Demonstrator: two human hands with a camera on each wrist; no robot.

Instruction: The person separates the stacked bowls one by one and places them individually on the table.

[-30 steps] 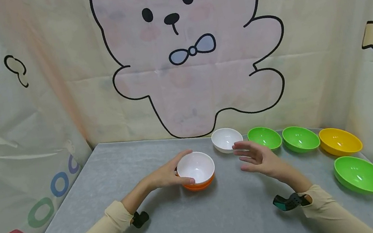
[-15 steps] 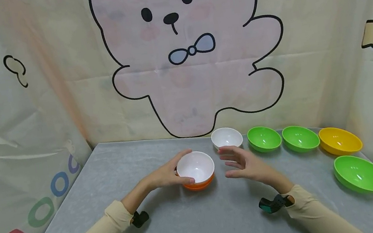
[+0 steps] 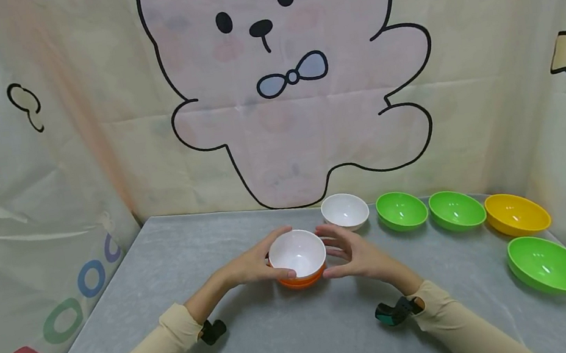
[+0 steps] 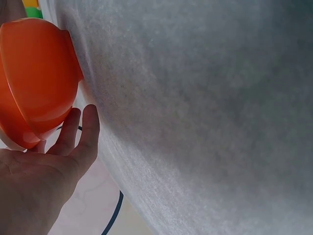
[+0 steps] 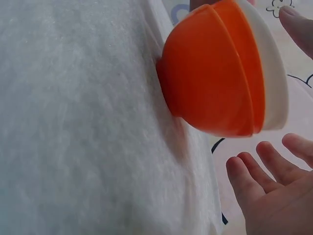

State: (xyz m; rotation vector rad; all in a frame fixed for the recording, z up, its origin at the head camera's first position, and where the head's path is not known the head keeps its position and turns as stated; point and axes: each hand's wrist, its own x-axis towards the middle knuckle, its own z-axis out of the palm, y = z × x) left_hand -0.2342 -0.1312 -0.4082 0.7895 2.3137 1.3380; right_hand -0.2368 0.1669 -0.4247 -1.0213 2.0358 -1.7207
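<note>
Left hand [image 3: 254, 264] curls round the left side of a stack [image 3: 300, 283], its thumb on the near side and its fingers round the far side; it has hold of the stack. Right hand [image 3: 359, 257] has its fingers parted and lightly bent, well spread from the thumb, just beside the right side of the stack and holding nothing. The stack counts three: two orange bowls [image 5: 205, 73], one nested in the other, with one white bowl [image 3: 297, 251] on top. It stands upright on the worktop [image 3: 266, 352], around the middle, nearer the back edge than the front.

Five more bowls stand singly: one back white bowl [image 3: 345, 211] by the back edge, two green bowls [image 3: 402, 210] to its right along that edge, one yellow bowl [image 3: 517, 213] at the back right corner, and one larger green bowl [image 3: 549, 264] by the right edge.
</note>
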